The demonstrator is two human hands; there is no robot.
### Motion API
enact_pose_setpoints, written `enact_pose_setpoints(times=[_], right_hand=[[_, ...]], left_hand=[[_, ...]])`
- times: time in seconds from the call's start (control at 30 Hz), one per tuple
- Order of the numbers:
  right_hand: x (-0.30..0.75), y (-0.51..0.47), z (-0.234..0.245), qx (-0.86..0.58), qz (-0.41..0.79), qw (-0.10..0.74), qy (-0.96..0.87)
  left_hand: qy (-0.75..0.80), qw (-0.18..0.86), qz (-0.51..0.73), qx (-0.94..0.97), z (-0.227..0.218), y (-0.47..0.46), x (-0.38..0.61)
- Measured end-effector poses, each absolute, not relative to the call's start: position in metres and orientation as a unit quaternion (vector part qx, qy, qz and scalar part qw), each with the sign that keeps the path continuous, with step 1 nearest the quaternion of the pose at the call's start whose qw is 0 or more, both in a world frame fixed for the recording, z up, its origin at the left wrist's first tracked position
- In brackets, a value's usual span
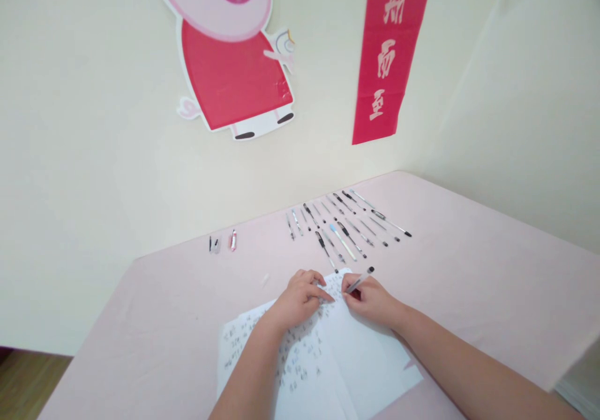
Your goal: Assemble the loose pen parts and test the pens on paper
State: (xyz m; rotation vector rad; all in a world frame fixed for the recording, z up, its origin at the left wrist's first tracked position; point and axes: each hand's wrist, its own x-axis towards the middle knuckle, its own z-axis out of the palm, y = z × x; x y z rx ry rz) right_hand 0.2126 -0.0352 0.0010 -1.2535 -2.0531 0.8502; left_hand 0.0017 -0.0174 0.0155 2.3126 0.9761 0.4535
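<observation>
My right hand (372,301) is closed around a pen (360,280) with a clear barrel and a dark end. The pen leans up to the right, its tip low at the paper and hidden by my fingers. Under both hands lies white paper (370,360), its left part covered in handwritten marks, its lower right part blank. My left hand (300,298) rests on the written part with its fingers spread, the index finger stretched toward the pen. No object shows in the left hand.
Several pens (347,240) lie in rows beyond the paper on a pink-covered table (173,320). A red-and-white small item (233,240) and dark small pieces (214,245) sit at the far left. Behind, the wall carries a pig cutout (234,73) and a red banner (387,57).
</observation>
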Motion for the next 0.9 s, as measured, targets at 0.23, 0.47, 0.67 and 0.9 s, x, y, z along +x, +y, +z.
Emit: enact_pose_setpoints(times=[0.23,0.47,0.67,0.9], right_hand=[[0.213,-0.035,-0.003,-0.465,0.317,0.298,-0.771],[0.214,-0.031,-0.008,-0.464,0.346,0.323,-0.749],[0.214,-0.026,-0.012,-0.467,0.403,0.365,-0.697],[0.215,-0.028,-0.008,-0.467,0.413,0.359,-0.695]], left_hand=[[0.364,0.295,0.175,0.866,0.013,-0.017,0.001],[0.366,0.291,0.168,0.868,0.014,-0.017,0.002],[0.371,0.279,0.201,0.862,0.016,-0.015,-0.002],[0.507,0.177,0.244,0.808,0.025,0.0,-0.037]])
